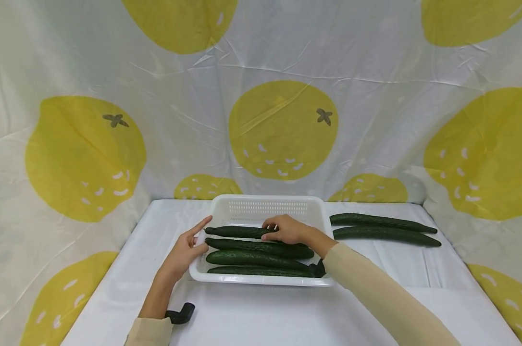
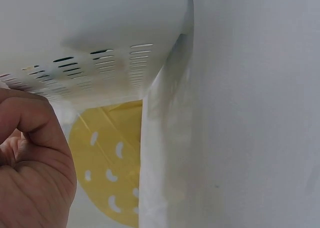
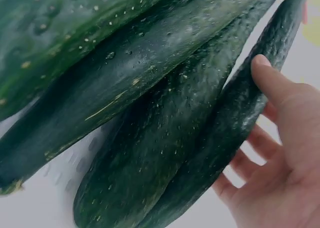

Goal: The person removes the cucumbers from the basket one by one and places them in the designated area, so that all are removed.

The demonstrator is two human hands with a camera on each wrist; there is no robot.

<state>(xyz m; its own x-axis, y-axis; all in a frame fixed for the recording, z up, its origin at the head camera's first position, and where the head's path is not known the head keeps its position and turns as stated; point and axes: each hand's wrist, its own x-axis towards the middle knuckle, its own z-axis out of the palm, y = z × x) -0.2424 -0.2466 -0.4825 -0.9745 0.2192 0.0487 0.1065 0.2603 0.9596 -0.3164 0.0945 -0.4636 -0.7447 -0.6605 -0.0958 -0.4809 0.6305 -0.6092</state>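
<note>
A white plastic basket (image 1: 261, 281) with slotted walls holds several dark green cucumbers (image 1: 256, 259) lying side by side, lengthwise across it. My right hand (image 1: 289, 230) reaches over the right side and grips the farthest cucumber (image 1: 232, 232) near its right part. In the right wrist view the thumb (image 3: 267, 70) lies on top of that cucumber, with the fingers on its far side. My left hand (image 1: 180, 257) holds the basket's left rim, thumb at the edge. The left wrist view shows its curled fingers (image 2: 30, 113) against the basket's slotted side.
Two more cucumbers (image 1: 386, 228) lie on the white-covered table (image 1: 261, 317) just right of the basket. A white curtain (image 1: 365, 62) printed with yellow lemons hangs behind and at both sides. A black wrist-worn device (image 1: 180, 313) shows by the left sleeve.
</note>
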